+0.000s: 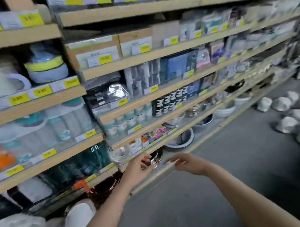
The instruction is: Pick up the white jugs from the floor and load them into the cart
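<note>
Several white jugs (290,116) stand in a cluster on the dark floor at the far right, well beyond both hands. More white jugs (77,222) lie at the bottom left, close to me, partly cut off by the frame edge; whether they sit in a cart I cannot tell. My left hand (137,168) reaches forward near the lowest shelf edge, fingers loosely apart, holding nothing. My right hand (186,163) is stretched out beside it over the floor, fingers spread and empty. The picture is blurred by motion.
A long run of wooden shelves (140,59) with yellow price tags fills the left and back, stocked with boxes, bottles, bowls and plates. Shiny dishes (155,158) sit on the bottom shelf just past my left hand. Dark floor (224,170) stretches right.
</note>
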{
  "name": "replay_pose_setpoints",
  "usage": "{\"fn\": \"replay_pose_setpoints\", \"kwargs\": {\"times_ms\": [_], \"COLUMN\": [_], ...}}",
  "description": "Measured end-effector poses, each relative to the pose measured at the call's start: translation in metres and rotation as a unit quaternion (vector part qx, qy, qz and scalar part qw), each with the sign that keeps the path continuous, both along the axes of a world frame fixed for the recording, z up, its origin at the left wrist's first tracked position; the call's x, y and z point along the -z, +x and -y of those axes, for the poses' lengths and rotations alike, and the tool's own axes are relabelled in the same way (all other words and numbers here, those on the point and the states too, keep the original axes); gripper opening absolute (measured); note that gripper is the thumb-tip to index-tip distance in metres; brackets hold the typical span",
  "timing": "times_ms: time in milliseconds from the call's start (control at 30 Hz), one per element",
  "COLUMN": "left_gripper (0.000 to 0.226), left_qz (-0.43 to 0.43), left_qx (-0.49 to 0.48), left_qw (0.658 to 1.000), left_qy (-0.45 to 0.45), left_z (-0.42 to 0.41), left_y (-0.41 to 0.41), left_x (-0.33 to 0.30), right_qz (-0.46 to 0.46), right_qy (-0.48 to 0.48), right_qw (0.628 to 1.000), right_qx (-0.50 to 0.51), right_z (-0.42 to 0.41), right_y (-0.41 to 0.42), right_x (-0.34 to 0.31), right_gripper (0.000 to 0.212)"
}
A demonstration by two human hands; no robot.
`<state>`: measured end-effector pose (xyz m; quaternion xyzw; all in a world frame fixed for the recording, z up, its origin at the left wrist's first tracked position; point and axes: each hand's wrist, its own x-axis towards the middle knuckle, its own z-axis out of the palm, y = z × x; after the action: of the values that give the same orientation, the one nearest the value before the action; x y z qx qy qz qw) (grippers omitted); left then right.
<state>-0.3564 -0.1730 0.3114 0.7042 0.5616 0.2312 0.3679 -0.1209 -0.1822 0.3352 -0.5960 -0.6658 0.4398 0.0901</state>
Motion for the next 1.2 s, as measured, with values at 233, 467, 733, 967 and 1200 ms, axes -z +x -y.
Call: {"fn": "replay_pose_setpoints", "kwargs": {"times_ms": [233, 467, 733, 967, 1200], "left_gripper": [0.020, 0.017, 0.017, 0.022, 0.021], "left_qz": [0.064, 0.056, 0.028, 0.002, 0.005], "left_qx": [0.053, 0.127, 0.220, 0.297, 0.325], "left_qw": [0.995, 0.985, 0.971, 0.952, 0.943], "left_qy": [-0.059, -0.100, -0.094, -0.076, -0.068], "left_z": [-0.047, -0.155, -0.315, -0.407, -0.444], "left_y": [0.156, 0.264, 0.393, 0.513, 0.666], "left_x": [0.012, 0.027, 0.024, 0.010, 0.039], "right_qz": [-0.105, -0.116, -0.096, -0.084, -0.070], "right_qy": [-0.013, -0.037, -0.035, -0.033, -0.017], "right_qw": [0.978, 0.961, 0.934, 0.911, 0.905], "right_qx": [0.178, 0.250, 0.342, 0.403, 0.419], "right_z": [-0.012, -0.076, -0.184, -0.243, -0.276], "right_y": [0.142, 0.253, 0.369, 0.478, 0.628], "right_x": [0.008, 0.030, 0.040, 0.048, 0.062], "right_gripper": [0.041, 0.032, 0.022, 0.021, 0.028]}}
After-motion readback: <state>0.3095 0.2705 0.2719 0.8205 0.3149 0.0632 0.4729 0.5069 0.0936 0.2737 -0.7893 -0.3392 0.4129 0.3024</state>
